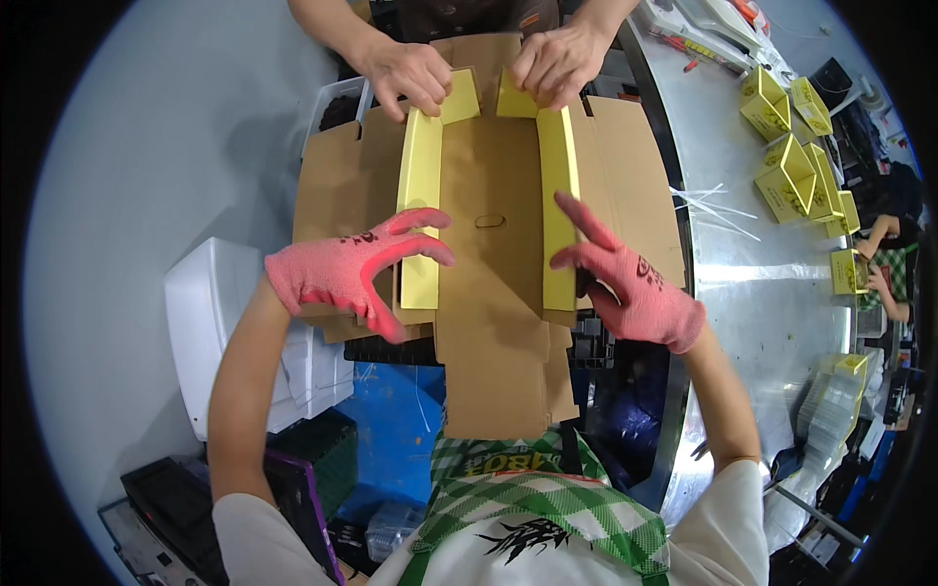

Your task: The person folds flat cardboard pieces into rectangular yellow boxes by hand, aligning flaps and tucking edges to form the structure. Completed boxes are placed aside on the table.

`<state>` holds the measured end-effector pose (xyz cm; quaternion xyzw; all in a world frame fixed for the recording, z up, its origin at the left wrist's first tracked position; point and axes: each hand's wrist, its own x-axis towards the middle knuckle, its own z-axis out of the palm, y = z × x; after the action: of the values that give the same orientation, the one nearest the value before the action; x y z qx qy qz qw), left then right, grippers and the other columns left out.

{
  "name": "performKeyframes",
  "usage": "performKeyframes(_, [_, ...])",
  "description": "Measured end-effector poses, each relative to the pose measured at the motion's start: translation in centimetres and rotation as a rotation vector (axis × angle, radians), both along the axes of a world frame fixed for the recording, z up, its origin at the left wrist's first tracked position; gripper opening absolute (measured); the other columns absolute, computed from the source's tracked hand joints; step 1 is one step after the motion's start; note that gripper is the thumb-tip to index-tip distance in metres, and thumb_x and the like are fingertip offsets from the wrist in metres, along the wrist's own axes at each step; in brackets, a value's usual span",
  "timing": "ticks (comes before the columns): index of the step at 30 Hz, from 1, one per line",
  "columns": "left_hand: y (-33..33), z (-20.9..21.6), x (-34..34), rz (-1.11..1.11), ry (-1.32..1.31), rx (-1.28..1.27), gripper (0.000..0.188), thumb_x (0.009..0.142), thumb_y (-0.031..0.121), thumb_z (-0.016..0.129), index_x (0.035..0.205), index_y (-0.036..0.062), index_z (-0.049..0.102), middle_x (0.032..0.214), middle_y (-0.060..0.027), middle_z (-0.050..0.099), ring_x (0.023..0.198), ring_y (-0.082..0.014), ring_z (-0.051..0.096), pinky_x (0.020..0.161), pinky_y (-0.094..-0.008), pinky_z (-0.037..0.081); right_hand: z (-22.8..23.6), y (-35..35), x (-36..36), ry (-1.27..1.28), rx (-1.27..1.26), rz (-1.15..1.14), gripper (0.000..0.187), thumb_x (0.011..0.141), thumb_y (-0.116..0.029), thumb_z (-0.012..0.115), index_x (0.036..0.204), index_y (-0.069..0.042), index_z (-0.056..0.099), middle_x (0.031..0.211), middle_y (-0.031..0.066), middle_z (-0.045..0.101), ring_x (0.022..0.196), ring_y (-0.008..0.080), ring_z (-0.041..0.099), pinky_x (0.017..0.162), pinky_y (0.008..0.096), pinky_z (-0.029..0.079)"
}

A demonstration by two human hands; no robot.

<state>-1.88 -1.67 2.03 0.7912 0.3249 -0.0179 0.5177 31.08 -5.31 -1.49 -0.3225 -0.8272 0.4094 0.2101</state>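
Note:
In front of me lies a brown cardboard box [489,176], partly folded, with wide side flaps and a long flap [493,376] toward my apron. Its long walls, the left yellow wall [422,176] and the right yellow wall [557,186], stand upright. My left hand [357,264], in a pink glove, is open with fingers spread over the left wall's near part. My right hand [635,283], also pink-gloved, is open beside the right wall, fingers pointing at it. I cannot tell whether either hand touches the cardboard. Across from me, another person's hands grip the walls' far corners.
Along the right runs a metal table [743,293] bearing yellow cartons [787,176], white strips [713,205] and stacked clear plastic trays [831,400]. A white bin [215,322] and dark crates [322,454] stand at lower left. Another person works at the far right.

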Motion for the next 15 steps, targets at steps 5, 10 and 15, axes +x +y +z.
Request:
performKeyframes(5, [0.5,-1.7,-0.4,0.019,-0.009,-0.029,0.062,0.061,0.009,0.077,0.120,0.0103,0.055,0.142,-0.0105,0.034,0.123,-0.0298,0.043,0.094,-0.0366,0.044,-0.8,1.6,-0.1,-0.238,0.270,0.193,0.037,0.069,-0.017,0.072,0.102,-0.010,0.057,0.134,0.0156,0.040,0.112,0.0363,0.050,0.083,0.0413,0.047])
performKeyframes(10, [0.8,-3.8,0.9,-0.219,0.247,0.690,0.042,0.062,0.019,0.078,0.099,0.0072,0.061,0.098,-0.0073,0.056,0.085,-0.0283,0.056,0.066,-0.0355,0.047,-1.6,2.7,-0.7,-0.273,0.636,0.111,0.046,0.059,-0.044,0.077,0.088,-0.015,0.057,0.095,0.0031,0.052,0.077,0.0238,0.055,0.061,0.0368,0.044])
performKeyframes(15, [-0.7,-8.8,6.0,0.510,0.025,1.296,0.026,0.068,0.030,0.077,0.088,0.0178,0.066,0.062,0.0007,0.046,0.049,-0.0188,0.045,0.047,-0.0297,0.041,-4.5,1.8,-4.0,-0.244,0.715,-0.508,0.041,0.059,-0.048,0.077,0.071,-0.016,0.054,0.076,-0.0023,0.050,0.063,0.0180,0.054,0.054,0.0358,0.040])
